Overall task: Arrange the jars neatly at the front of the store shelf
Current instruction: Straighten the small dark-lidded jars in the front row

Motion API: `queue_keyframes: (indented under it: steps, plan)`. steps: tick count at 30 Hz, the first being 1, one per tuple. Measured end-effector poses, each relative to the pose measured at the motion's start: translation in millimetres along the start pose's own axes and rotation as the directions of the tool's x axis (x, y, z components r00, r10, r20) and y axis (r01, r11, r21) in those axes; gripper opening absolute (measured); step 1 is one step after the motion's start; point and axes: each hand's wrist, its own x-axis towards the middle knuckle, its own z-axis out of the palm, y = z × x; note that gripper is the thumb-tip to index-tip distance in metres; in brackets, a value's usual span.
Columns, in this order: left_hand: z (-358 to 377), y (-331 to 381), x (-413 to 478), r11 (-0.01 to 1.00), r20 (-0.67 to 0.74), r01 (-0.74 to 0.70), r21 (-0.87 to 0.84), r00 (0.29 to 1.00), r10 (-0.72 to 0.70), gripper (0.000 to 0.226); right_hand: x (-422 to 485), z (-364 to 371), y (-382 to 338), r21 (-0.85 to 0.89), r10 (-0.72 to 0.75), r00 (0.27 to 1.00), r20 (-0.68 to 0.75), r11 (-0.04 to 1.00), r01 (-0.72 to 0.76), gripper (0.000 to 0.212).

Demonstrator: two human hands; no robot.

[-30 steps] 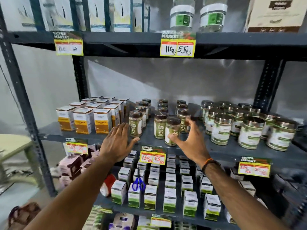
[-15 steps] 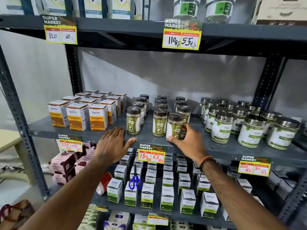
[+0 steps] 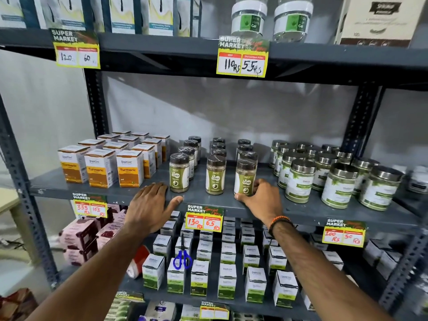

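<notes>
Three columns of brown-lidded, green-labelled spice jars stand on the grey middle shelf (image 3: 312, 212). The front jars, left (image 3: 178, 173), middle (image 3: 215, 176) and right (image 3: 245, 174), sit upright in a row near the shelf's front edge. My right hand (image 3: 264, 200) wraps the base of the right front jar, thumb on its left and fingers on its right. Beside the left front jar, my left hand (image 3: 150, 205) lies flat on the shelf edge, fingers spread and holding nothing.
Orange turmeric boxes (image 3: 129, 169) stand left of the jars, and larger steel-lidded jars (image 3: 300, 184) crowd the right. A price tag (image 3: 203, 220) hangs under the jars. Below are small green boxes and blue scissors (image 3: 183, 260). The upper shelf holds gel tubs (image 3: 249, 19).
My right hand has slid the right front jar rightward, away from the middle jar and in front of its own column. My left hand dropped flat onto the shelf edge.
</notes>
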Motion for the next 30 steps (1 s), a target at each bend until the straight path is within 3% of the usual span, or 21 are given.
queue_keyframes:
  steps: [12,30]
  plan:
    - [-2,1,-1,1.000,0.025,0.012,0.000,1.000,-0.012,0.092,8,2,3,-0.021,0.100,0.995,-0.010,0.995,-0.100,0.058]
    - [-1,1,-2,1.000,0.016,0.013,-0.006,1.000,-0.013,0.092,9,5,7,-0.061,0.099,0.995,-0.022,0.993,-0.100,0.053]
